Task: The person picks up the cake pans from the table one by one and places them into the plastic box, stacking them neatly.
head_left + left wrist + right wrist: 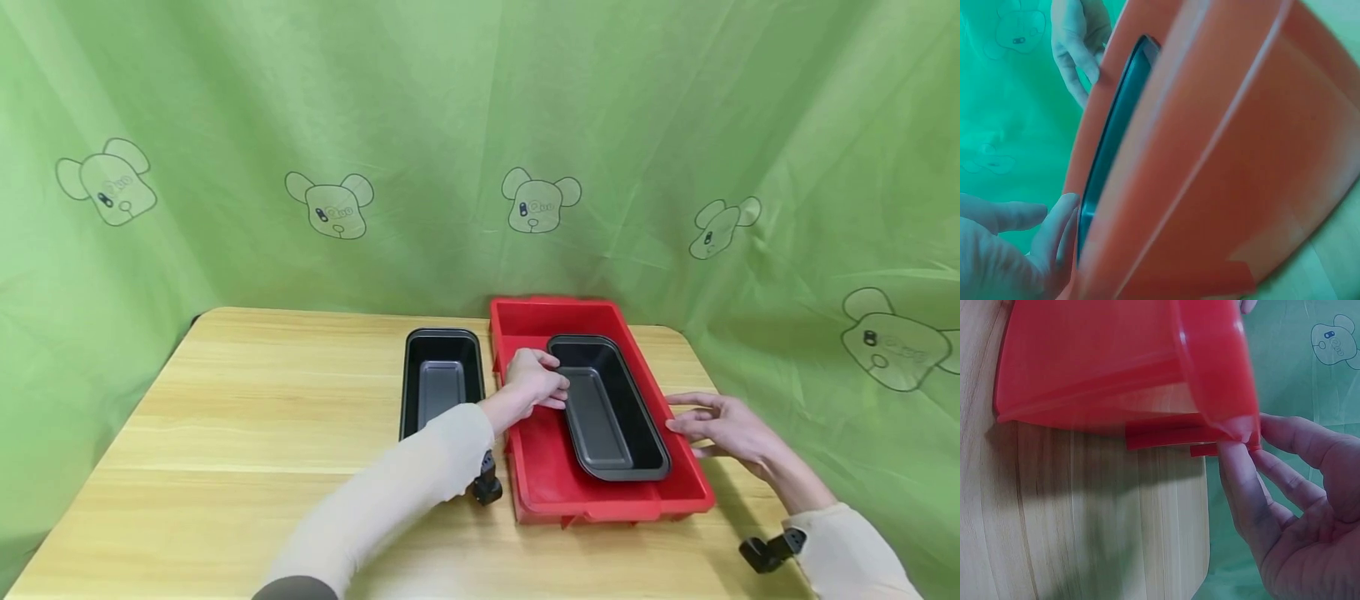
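Note:
A black loaf pan (600,408) lies slantwise inside a red plastic tray (542,467). Over the tray's left wall, my left hand (534,379) reaches to the pan's left rim. In the left wrist view, a fingertip of the left hand (1029,244) is right at the pan's edge (1107,150), while the thumb stands apart from it. My right hand (723,429) is at the tray's right rim. The right wrist view shows that hand (1291,506) pinching the red rim (1222,369), with one fingertip tucked beneath it.
Left of the tray, a second black loaf pan (442,387) stands on the wooden table (247,417), partly hidden by my left sleeve (405,475). A green curtain (427,108) with mouse-head drawings hangs behind the table and along both sides.

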Motion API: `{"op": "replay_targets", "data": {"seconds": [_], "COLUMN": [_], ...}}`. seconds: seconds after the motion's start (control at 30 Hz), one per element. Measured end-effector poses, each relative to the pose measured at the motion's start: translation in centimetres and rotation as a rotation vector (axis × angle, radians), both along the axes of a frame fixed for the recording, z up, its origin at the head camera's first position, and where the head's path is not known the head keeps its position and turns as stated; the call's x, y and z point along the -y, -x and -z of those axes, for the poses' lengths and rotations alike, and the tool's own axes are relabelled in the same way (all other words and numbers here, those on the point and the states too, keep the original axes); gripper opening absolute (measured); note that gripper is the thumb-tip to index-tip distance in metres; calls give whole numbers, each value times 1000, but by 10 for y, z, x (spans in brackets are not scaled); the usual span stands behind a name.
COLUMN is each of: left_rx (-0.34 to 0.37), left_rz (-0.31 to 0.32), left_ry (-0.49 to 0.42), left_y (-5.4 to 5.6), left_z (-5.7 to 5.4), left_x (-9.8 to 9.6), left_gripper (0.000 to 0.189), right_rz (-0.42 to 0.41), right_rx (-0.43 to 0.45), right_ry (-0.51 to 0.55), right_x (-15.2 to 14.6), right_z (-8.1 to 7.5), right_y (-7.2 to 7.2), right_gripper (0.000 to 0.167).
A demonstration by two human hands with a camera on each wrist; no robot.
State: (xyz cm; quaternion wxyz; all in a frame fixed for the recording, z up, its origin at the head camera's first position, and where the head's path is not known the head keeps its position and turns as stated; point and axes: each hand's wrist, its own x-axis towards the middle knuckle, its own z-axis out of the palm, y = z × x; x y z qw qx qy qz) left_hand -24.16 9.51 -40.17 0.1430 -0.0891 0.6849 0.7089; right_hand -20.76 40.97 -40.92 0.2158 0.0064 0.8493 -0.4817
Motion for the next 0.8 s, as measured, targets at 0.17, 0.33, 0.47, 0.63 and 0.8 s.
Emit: {"op": "replay_targets", "data": {"seconds": [0.17,0.33,0.47,0.63,0.8], "left_rx": [-28,-43,-48,-79,-112], "left_rz": [63,95,103,133,152], "left_ry": [7,13,53,94,152], "left_y": [-1,3,5,5,5], "left_z": [-7,-9,-14,-23,-31], "left_x": [19,42,59,79,98], "left_gripper": [35,38,36,34,33], "right_rz": [1,2,3,4,3], "right_rx": [-1,6,4,2,-5], "right_ry": [-2,-1,-7,-9,-6], "right_x": [0,1,1,0,0], "right_z": [0,-1,-2,-2,-1], "right_y": [1,0,0,0,0], "right_gripper": [69,70,70,70,70]}}
